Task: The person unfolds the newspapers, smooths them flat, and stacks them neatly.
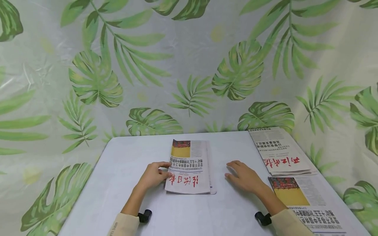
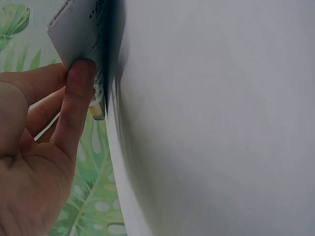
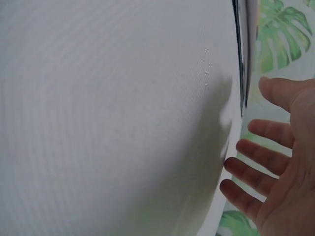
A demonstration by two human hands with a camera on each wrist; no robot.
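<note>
A folded newspaper [image 1: 189, 167] with a red masthead and a red-and-yellow picture lies near the middle of the white table. At its left edge my left hand [image 1: 155, 176] pinches the paper between thumb and fingers. The left wrist view shows the same hand [image 2: 47, 132] with fingertips on the newspaper's folded edge [image 2: 74, 39]. To the right of the newspaper, apart from it, my right hand [image 1: 243, 177] hovers low with fingers spread and loosely bent. In the right wrist view, nothing is held by that hand [image 3: 278, 157].
Another stack of folded newspapers [image 1: 279, 154] lies at the table's back right. In front of it is a further newspaper [image 1: 307, 203], partly covered by the right sleeve [image 1: 290, 223]. A leaf-patterned curtain [image 1: 189, 65] hangs behind the white table [image 1: 127, 150].
</note>
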